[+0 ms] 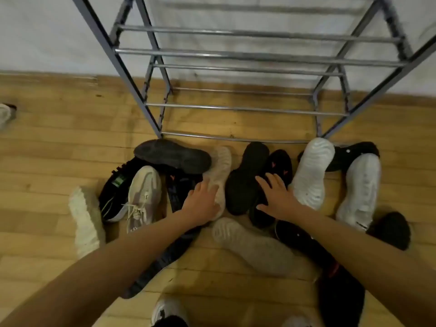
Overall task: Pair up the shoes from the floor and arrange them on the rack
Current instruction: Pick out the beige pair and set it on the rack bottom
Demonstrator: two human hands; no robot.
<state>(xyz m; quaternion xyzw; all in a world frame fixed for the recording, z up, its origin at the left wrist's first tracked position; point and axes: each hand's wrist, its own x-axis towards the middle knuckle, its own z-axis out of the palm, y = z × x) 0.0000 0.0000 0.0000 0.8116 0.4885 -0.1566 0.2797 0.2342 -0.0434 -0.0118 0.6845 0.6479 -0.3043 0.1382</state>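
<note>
Shoes are all on the wooden floor (47,161), heaped just on the near side of the metal rack (247,107), which stands vs. the white wall (47,31).

L hand (203,201) lies on the near end of a beige shoe (220,166), sole up, mid-heap. Fingers are bent over its left edge and the thumb is hidden, so can't tell if it grips or just rests. R hand (277,197) has fingers spread, laid on a black shoe (247,175), sole up, w/ fingertips reaching the orange-marked black shoe (280,164) just to its right. Hands are near each other, not touching.

Left of L hand: dark grey shoe (172,155), sole up, far side by the rack's left foot; grey-white laced sneaker (144,194), upright; black sneaker w/ green tag (115,185) beside it; cream shoe (85,218) at the heap's left end. Right of R hand: white shoe (311,171) and 2nd white shoe (361,187), both soles up. A 2nd beige shoe (257,246), sole up, lies on the near side btwn the forearms.
</note>
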